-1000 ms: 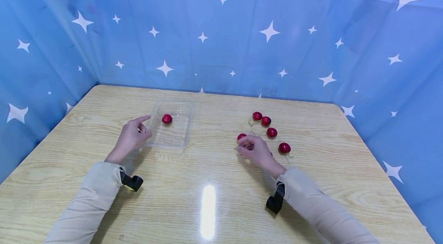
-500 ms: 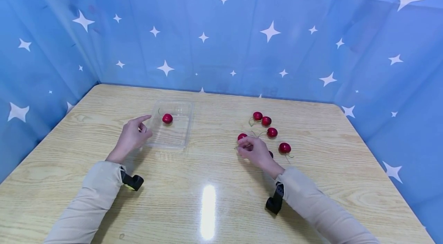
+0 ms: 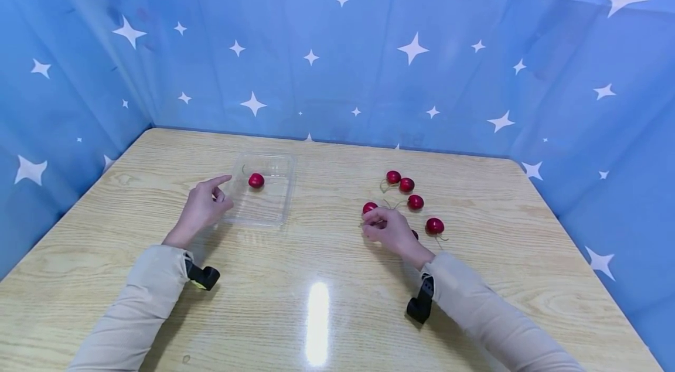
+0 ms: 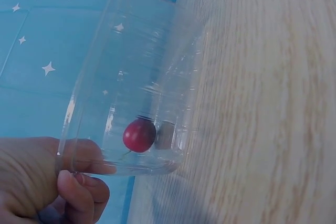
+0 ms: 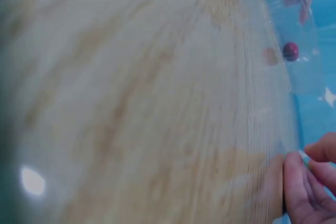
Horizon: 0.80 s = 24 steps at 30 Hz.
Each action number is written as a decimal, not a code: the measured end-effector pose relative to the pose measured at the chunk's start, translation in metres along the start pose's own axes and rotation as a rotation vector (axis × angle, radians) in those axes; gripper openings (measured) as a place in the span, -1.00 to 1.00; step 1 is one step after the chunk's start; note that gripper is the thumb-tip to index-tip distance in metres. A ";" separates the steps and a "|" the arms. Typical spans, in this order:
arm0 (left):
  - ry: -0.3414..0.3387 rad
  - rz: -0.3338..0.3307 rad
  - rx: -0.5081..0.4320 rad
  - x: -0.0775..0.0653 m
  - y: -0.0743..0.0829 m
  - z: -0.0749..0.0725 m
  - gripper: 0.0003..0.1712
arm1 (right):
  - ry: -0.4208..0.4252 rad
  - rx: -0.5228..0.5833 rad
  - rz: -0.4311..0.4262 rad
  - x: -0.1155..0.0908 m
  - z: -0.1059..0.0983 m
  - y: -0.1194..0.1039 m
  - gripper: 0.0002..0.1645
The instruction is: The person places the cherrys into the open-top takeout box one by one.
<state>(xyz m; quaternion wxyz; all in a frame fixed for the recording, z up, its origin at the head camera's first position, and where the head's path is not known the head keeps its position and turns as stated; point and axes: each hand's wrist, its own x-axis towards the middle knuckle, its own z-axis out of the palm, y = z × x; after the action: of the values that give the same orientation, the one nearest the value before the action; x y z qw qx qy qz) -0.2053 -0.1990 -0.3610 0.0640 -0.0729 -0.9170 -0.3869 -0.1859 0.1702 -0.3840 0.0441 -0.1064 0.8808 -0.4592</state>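
Head view: a cherry [image 3: 370, 207] lies just beyond right grip [image 3: 392, 233], closure unclear; left grip [image 3: 201, 205] holds container [image 3: 263, 208].

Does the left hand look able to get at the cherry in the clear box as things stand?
Probably yes: the left hand is at the side of the box, whose top looks open, and nothing covers the cherry. It would likely have to reach over the side.
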 end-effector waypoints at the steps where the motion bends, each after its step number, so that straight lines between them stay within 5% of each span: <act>1: -0.002 -0.003 -0.001 0.000 0.000 0.000 -0.39 | -0.002 0.010 0.002 0.000 0.000 0.000 -0.79; 24: 0.001 0.004 0.005 0.001 0.001 0.001 -0.39 | -0.028 0.124 0.052 -0.002 -0.004 -0.007 -0.81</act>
<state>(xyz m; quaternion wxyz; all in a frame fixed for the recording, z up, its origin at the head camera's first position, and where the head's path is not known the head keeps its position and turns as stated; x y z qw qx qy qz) -0.2059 -0.1980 -0.3609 0.0655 -0.0743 -0.9178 -0.3846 -0.1832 0.1699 -0.3757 0.0749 -0.0869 0.8524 -0.5102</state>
